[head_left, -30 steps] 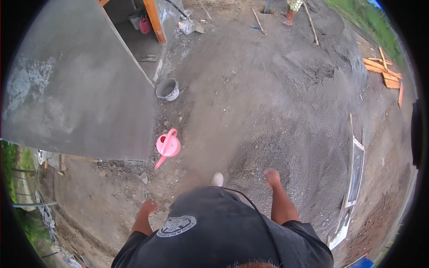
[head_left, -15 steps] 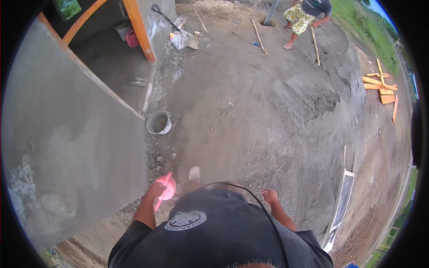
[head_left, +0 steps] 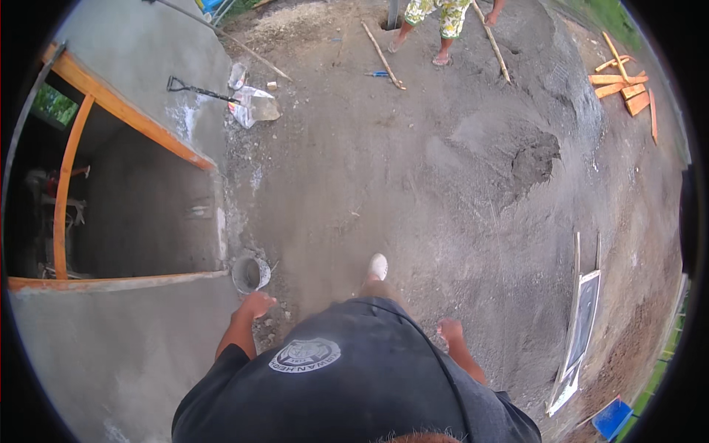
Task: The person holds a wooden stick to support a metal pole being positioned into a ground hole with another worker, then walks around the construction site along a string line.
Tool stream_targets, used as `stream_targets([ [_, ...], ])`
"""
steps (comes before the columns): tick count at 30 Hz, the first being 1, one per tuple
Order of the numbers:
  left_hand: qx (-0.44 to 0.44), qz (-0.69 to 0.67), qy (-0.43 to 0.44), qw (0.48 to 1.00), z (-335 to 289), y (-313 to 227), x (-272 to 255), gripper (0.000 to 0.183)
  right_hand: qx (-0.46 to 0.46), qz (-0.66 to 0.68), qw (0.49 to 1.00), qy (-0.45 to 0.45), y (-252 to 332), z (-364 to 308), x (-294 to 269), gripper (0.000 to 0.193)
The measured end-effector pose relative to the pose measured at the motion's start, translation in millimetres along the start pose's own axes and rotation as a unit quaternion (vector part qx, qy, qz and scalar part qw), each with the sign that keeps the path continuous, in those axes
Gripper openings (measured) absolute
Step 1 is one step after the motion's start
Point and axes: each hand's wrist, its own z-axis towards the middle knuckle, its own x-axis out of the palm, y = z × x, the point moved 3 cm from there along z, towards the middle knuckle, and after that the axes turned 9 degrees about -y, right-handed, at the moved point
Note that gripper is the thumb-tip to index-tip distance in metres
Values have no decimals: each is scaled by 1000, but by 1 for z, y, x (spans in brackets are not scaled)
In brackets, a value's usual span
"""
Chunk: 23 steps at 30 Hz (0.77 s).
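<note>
My left hand (head_left: 257, 304) is out in front of my left side, low beside a cement-smeared bucket (head_left: 242, 276). Its fingers look loosely apart and I see nothing in them. On the other side, my right hand (head_left: 448, 330) hangs by my body with its fingers curled in and no object showing. Grey ground (head_left: 332, 214) lies under both arms. The pink dipper from earlier cannot be seen.
A doorway with an orange wooden frame (head_left: 133, 109) opens at left. A shovel (head_left: 199, 91) lies near the wall. Ahead stands a person (head_left: 441, 18) holding a stick (head_left: 493, 44). A framed screen (head_left: 583, 317) lies right, with orange planks (head_left: 628, 92) farther off and a blue dustpan-like scoop (head_left: 613, 419) nearby.
The pink dipper has left my left hand and the view. I have stepped forward and turned slightly; the doorway and bucket appear closer, and a foot shows ahead.
</note>
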Motion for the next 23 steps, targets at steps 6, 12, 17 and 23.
stream_targets([
  [6,129,-82,-173,973,70,-63,-106,37,81,277,947,-140,12,265,-223,25],
  [12,-116,-144,-56,981,145,13,-94,34,17,372,909,-187,61,443,-353,21],
  [17,-97,-60,11,993,185,58,-86,39,173,384,905,-59,108,494,-370,21],
  [23,-224,-157,-26,962,335,88,-291,52,195,277,940,36,153,533,-400,19],
])
